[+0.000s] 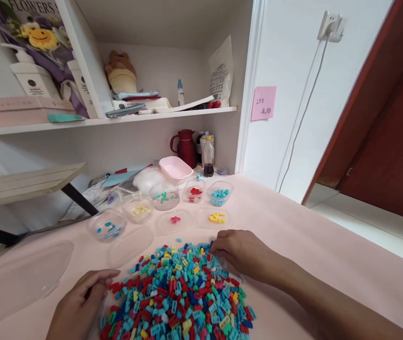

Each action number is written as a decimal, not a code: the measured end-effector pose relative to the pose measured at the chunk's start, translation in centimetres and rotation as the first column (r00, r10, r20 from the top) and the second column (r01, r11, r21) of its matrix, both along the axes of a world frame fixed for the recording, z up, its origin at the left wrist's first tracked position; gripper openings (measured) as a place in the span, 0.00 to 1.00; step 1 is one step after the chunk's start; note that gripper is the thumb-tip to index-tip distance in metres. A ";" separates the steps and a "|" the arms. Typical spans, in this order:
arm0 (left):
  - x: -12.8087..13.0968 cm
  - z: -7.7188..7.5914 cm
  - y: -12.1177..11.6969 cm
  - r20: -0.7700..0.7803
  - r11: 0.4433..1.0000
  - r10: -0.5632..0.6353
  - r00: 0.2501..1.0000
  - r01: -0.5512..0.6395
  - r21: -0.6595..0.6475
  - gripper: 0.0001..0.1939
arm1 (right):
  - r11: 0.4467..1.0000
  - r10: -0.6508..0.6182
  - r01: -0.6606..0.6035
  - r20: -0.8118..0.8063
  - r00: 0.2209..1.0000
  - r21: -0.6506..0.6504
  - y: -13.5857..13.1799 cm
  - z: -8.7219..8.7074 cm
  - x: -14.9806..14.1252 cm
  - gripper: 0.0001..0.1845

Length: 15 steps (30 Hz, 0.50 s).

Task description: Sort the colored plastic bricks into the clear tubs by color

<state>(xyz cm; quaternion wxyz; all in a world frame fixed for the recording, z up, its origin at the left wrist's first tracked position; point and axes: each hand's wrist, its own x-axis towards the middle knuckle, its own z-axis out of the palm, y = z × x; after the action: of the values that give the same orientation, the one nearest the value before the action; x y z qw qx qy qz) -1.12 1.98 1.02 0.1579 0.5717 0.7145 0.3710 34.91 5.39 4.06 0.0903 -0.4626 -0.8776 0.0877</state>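
Observation:
A large heap of small toy building bricks (180, 293) in red, blue, turquoise, green and yellow covers the near middle of the table. At its left edge rests my left hand (81, 302), fingers loosely bent, a gap between thumb and forefinger, no brick visible in it. My right hand (240, 250) reaches onto the far right edge of the heap. Its fingers are bent down and close together, and the fingertips are partly hidden, so what they hold cannot be made out. A single turquoise brick (179, 240) lies just beyond the heap.
Clear tubs behind hold sorted bricks: blue (109, 229), pale yellow (140, 210), green (164, 196), red (195, 191), turquoise (220, 194). Shallow lids hold pink (175, 219) and yellow bricks (217, 217). Further back stand a pink basin (175, 169), red jug (186, 150) and bottle (208, 158).

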 end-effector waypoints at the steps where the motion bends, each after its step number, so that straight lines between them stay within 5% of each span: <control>1: -0.1 -0.1 0.0 -0.003 1.000 0.001 1.000 -0.001 0.002 0.17 | 1.000 0.000 0.000 -0.015 1.000 -0.012 0.0 0.0 0.0 0.13; 10: -0.9 -0.7 0.1 -0.026 0.999 -0.006 1.000 0.005 -0.038 0.18 | 0.997 -0.056 0.054 -0.028 0.998 -0.059 -0.1 0.0 0.0 0.07; 15: -1.3 -1.9 0.3 -0.041 0.998 -0.039 0.998 0.041 0.047 0.15 | 0.986 -0.121 0.118 -0.016 0.993 -0.119 0.0 0.6 0.8 0.11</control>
<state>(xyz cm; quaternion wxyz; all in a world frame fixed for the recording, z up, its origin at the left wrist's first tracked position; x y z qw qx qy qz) -2.37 2.29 -0.92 0.1370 0.5969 0.6969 0.3733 35.68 5.37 4.68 0.0780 -0.5180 -0.8404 0.1391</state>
